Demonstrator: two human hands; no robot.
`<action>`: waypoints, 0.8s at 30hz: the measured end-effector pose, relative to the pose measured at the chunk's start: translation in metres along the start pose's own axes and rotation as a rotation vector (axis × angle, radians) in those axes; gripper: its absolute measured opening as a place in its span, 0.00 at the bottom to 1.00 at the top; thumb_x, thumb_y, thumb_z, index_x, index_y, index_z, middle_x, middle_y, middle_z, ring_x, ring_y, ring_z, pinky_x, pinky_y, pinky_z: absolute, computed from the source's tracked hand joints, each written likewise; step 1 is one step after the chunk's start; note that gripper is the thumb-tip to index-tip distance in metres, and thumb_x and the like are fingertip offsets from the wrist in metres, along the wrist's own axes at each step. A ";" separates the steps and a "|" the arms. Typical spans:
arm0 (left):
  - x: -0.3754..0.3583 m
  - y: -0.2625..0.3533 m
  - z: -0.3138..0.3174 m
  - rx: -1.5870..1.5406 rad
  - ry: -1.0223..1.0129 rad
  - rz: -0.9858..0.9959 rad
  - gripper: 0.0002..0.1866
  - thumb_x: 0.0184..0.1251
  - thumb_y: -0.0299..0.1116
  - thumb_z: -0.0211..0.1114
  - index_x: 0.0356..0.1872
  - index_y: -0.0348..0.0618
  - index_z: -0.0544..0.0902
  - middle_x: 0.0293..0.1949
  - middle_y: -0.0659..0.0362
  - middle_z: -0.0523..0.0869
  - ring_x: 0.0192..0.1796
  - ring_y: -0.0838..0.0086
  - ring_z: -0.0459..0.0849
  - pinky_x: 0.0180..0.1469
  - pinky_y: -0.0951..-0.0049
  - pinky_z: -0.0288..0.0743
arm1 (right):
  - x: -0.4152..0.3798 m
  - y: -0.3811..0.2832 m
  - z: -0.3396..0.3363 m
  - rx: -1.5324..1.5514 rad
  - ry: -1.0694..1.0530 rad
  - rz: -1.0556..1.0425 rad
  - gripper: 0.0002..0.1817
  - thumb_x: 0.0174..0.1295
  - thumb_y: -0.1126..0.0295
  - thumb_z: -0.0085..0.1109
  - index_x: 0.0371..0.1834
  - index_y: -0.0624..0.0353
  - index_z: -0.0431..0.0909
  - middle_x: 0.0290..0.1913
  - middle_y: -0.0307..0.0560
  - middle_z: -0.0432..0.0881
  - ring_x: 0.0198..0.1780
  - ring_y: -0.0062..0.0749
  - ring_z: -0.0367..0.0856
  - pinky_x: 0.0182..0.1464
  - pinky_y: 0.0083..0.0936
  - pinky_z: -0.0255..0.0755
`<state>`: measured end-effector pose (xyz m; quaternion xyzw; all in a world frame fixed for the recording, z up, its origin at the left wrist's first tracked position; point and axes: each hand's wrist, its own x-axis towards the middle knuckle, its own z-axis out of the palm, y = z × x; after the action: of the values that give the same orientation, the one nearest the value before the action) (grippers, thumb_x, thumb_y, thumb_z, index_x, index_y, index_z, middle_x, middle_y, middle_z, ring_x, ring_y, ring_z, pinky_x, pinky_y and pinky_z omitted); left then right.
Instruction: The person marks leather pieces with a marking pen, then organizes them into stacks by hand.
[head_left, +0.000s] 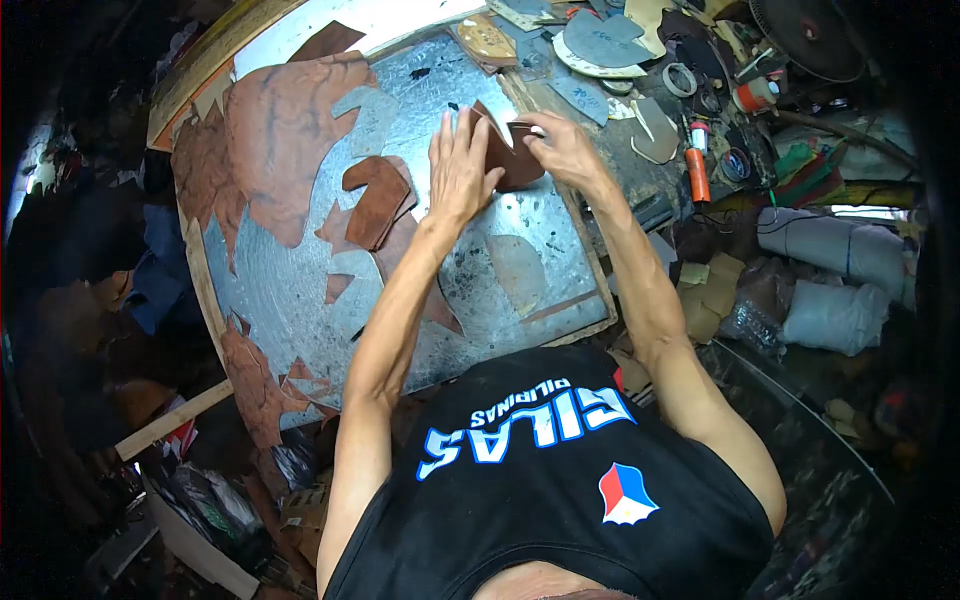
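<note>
My right hand pinches the upper right part of a dark brown leather piece between thumb and fingers. This piece has a notched upper edge and is over the metal-topped table. My left hand lies against its left side, fingers stretched and slightly spread, thumb apart near the leather. The left fingertips partly cover the leather's edge. Just left of that hand, a small stack of cut brown leather pieces rests on more leather.
A large brown hide covers the table's upper left. Leather scraps hang over its left edge. Grey patterns, a tape roll and an orange tube lie on the right bench. Wrapped bundles sit at far right.
</note>
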<state>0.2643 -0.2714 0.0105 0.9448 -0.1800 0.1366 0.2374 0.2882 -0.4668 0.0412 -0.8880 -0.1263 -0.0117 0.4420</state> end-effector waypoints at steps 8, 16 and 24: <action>0.003 -0.018 0.014 -0.062 -0.286 0.134 0.12 0.55 0.30 0.65 0.40 0.35 0.83 0.40 0.45 0.85 0.47 0.49 0.80 0.57 0.51 0.69 | -0.015 -0.022 0.021 -0.252 0.087 -0.375 0.18 0.54 0.76 0.58 0.50 0.60 0.80 0.45 0.50 0.81 0.48 0.46 0.78 0.55 0.38 0.73; -0.002 -0.008 0.026 0.075 -0.071 0.140 0.13 0.53 0.31 0.63 0.37 0.33 0.83 0.43 0.46 0.80 0.53 0.53 0.75 0.56 0.54 0.67 | -0.040 0.026 0.067 0.921 0.508 0.486 0.31 0.64 0.77 0.44 0.72 0.68 0.57 0.51 0.52 0.82 0.18 0.14 0.66 0.20 0.13 0.63; -0.011 0.006 0.033 0.070 -0.125 0.060 0.17 0.56 0.32 0.59 0.41 0.26 0.81 0.52 0.39 0.78 0.63 0.43 0.69 0.69 0.46 0.57 | -0.045 0.003 0.090 0.960 0.342 0.453 0.35 0.60 0.79 0.44 0.76 0.60 0.54 0.26 0.40 0.75 0.22 0.19 0.71 0.23 0.20 0.65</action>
<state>0.2582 -0.2898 -0.0193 0.9533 -0.2178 0.0906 0.1883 0.2376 -0.4072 -0.0224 -0.5776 0.1499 -0.0014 0.8025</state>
